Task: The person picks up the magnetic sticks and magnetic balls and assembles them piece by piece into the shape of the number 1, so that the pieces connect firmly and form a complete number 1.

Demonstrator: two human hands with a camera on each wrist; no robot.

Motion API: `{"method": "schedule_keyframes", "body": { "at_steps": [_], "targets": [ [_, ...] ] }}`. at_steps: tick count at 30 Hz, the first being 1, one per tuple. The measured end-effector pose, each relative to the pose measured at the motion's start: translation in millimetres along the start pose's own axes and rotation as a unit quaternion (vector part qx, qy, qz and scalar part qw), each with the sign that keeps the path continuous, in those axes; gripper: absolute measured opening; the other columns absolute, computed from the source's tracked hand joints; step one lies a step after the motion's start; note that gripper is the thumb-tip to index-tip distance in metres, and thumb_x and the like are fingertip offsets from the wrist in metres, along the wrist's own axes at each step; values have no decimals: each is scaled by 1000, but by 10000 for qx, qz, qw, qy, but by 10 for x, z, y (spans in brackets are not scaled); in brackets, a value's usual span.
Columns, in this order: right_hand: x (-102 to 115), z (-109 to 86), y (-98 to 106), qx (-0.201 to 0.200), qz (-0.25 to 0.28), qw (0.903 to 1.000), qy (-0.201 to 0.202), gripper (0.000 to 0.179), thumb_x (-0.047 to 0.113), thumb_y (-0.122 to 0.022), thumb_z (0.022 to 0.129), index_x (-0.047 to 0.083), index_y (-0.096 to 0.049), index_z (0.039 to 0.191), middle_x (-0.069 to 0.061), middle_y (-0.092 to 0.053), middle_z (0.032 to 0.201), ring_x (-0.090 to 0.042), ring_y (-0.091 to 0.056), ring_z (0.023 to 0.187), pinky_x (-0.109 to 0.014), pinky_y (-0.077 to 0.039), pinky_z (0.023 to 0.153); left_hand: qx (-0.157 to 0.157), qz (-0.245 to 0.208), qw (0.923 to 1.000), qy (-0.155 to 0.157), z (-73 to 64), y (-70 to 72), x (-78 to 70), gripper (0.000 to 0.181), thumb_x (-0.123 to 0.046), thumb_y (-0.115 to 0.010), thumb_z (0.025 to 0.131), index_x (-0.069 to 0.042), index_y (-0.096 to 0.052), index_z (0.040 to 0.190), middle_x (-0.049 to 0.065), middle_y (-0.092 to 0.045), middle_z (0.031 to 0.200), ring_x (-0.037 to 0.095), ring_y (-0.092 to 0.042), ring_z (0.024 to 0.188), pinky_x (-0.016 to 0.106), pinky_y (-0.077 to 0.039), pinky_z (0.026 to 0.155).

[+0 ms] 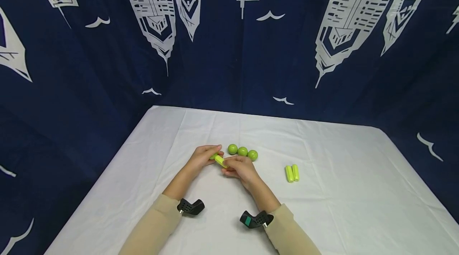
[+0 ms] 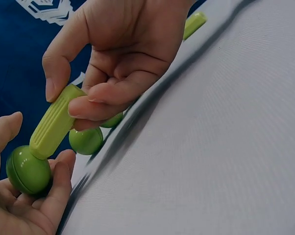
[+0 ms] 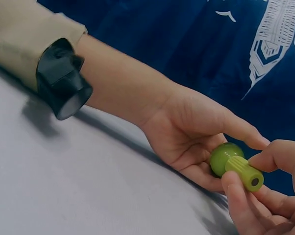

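Observation:
My left hand (image 1: 204, 155) cradles a shiny green ball (image 2: 27, 172) on its curled fingers, thumb lifted away from it in the left wrist view. My right hand (image 1: 243, 169) pinches a ridged yellow-green rod (image 2: 55, 122) between thumb and fingers. The rod's far end meets the ball's surface. A dark round spot marks the rod's near end in the right wrist view. Just beyond the hands, three more green balls, a left one (image 1: 232, 149), a middle one (image 1: 242, 151) and a right one (image 1: 252, 155), sit in a slanting row.
Two more yellow-green rods, one (image 1: 289, 174) and another (image 1: 295, 172), lie side by side to the right of my hands. A white cloth (image 1: 344, 183) covers the table. Behind it hangs a dark blue curtain (image 1: 222, 67) with white building prints.

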State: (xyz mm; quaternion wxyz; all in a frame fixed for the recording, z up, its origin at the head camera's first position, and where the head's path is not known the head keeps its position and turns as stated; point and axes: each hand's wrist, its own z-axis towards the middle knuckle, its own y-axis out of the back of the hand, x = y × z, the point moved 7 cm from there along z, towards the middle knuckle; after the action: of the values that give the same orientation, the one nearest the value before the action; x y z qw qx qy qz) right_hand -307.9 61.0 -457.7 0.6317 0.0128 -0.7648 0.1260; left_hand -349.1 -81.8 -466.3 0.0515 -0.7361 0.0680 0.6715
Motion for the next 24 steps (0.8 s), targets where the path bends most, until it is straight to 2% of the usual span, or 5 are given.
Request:
{"method": "schedule_keyframes", "body": {
  "at_steps": [7,12,18,21,24],
  "targets": [
    [-18,2,-26,86,403,9990,-198,29,-2,-60,87,-18,-58,111,-6,-65,73,-10,-67,64,-17,-57,63,-94,-338,9991,233,-63,61,-1,46,-24,-62,97,14,-58,122,18,-65,111,23,-63,105,33,-53,92],
    [-6,-1,-28,45,491,9987,-145,26,-1,-60,87,-16,-59,108,-6,-65,73,-9,-67,64,-17,-57,62,-129,-648,9958,628,-135,83,44,54,-29,-64,96,16,-54,124,23,-62,116,26,-64,106,30,-53,92],
    [-1,5,-20,-67,516,9986,-112,24,0,-59,89,-14,-59,107,-5,-65,74,-9,-67,66,-16,-57,63,-51,-692,9925,1010,-250,25,56,50,-31,-64,96,15,-60,115,14,-70,96,14,-69,82,21,-57,80],
    [-4,10,-11,-119,533,9985,-99,23,0,-59,90,-14,-59,108,-5,-66,74,-9,-67,67,-16,-57,63,-48,-615,9928,1024,-293,-24,36,45,-27,-66,95,15,-63,110,9,-69,84,11,-68,74,18,-57,72],
    [-6,9,-2,-173,595,9980,-92,22,0,-60,90,-14,-60,107,-5,-67,75,-10,-67,68,-17,-57,63,-49,-612,9936,947,-316,-78,17,39,-23,-66,94,14,-65,108,7,-70,81,10,-68,73,18,-57,71]
  ]
}}
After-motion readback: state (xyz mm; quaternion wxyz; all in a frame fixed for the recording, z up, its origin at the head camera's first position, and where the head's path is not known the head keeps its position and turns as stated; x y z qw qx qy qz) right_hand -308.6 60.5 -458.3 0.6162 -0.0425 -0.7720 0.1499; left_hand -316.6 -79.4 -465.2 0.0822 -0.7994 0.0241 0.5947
